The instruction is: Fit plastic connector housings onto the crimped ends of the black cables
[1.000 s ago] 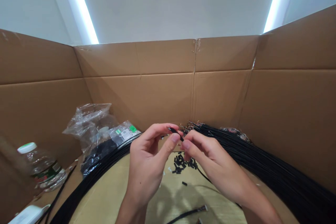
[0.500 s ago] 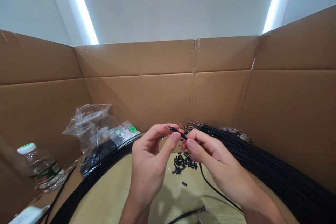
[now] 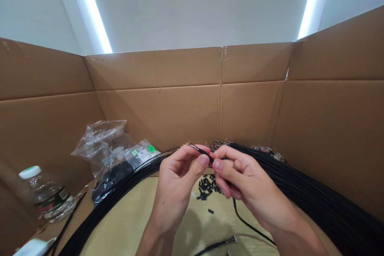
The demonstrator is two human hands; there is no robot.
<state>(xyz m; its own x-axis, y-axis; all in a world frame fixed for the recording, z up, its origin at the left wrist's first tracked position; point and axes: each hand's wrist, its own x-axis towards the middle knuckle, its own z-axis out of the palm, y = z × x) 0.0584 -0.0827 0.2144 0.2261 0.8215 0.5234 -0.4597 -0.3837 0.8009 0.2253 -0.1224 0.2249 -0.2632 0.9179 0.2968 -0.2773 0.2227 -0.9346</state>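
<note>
Between both hands is a thin black cable (image 3: 205,153), its stripped end with fine wires pointing up to the left. My left hand (image 3: 177,180) pinches it near that end between thumb and fingers. Close beside, my right hand (image 3: 243,176) grips the cable with thumb and forefinger, the other fingers curled beneath. From under the right hand the cable's tail (image 3: 249,221) hangs toward the lower right. Below the hands lies a heap of short black tube pieces (image 3: 207,187), with one loose piece (image 3: 211,211) nearer me. Whether a tube piece sits on the held cable, I cannot tell.
A thick bundle of black cables (image 3: 318,192) curves along the right; another stretch (image 3: 114,196) arcs along the left. At left stand a plastic bottle (image 3: 49,198) and clear plastic bags (image 3: 102,140). A connector-ended cable (image 3: 220,244) lies in front. Cardboard walls (image 3: 162,108) surround the table.
The left hand has shifted slightly right, closer to the right hand. The right hand's lower fingers now curl further down around the cable. Both hands still hold it.
</note>
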